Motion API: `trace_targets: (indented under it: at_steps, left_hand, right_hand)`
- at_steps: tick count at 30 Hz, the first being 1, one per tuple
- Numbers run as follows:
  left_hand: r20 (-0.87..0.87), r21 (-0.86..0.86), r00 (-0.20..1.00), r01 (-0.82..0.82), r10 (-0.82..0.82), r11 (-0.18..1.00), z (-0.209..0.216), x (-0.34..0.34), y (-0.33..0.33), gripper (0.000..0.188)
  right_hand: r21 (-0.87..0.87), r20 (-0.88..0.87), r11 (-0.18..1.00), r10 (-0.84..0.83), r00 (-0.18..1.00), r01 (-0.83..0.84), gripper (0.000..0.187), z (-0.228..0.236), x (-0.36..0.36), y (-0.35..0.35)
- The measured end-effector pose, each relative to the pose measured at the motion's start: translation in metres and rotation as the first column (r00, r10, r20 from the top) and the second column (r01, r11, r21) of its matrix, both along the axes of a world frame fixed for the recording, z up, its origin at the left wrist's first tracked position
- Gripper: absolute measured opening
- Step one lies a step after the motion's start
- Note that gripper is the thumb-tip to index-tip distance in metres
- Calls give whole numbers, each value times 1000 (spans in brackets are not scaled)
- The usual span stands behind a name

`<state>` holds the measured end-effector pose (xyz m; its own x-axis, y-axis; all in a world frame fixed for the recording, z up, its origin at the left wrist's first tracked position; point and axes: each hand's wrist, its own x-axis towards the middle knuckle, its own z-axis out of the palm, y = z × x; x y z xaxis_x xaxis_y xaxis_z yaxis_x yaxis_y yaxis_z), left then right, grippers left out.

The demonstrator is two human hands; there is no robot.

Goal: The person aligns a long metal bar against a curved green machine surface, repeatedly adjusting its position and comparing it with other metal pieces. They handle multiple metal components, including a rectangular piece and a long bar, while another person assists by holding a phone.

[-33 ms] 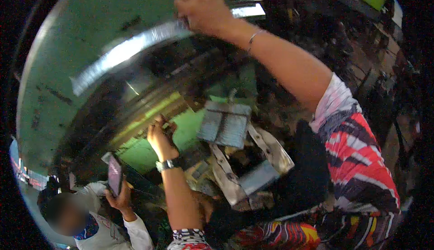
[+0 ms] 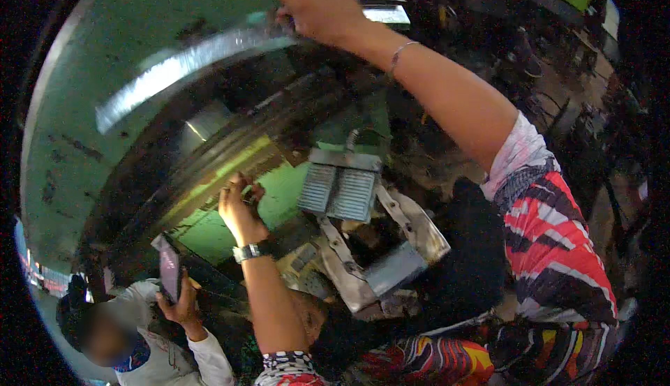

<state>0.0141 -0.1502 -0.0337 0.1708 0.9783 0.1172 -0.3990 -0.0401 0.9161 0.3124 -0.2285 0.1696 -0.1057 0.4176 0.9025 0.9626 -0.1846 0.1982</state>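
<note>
While our right hand (image 2: 322, 10) bends beside the bright strip (image 2: 167, 73) and our left hand (image 2: 241, 215) curls lower, we cannot tell either's grip, nor what is finished or remaining.

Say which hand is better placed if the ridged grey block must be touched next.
Probably the left: in the picture, the left hand lies closer to the ridged grey block, while the right hand is higher up, by the shiny curved strip. Depth is hard to judge.
</note>
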Motion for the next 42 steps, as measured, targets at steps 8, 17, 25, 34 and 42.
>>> trace_targets:
  at_steps: [8,17,25,34,42]
  left_hand:
    - [-62,-3,998,27,-27,1000,3,-14,19,17]
    - [-151,29,986,82,-77,996,1,-17,23,25]
    - [-216,28,976,8,-2,1000,22,0,0,24]
    - [-418,186,906,15,66,982,30,8,-13,17]
    - [-387,199,921,40,41,979,24,5,-10,20]
  right_hand:
    - [-54,-329,993,-114,937,102,24,-113,91,-92]
    - [-325,-570,940,-110,814,-101,24,-286,139,-137]
    - [-330,-723,924,-114,681,-195,24,-360,124,-173]
    - [-323,-833,889,-105,543,-324,22,-411,122,-171]
    - [-462,-857,745,-236,459,-481,26,-485,147,-146]
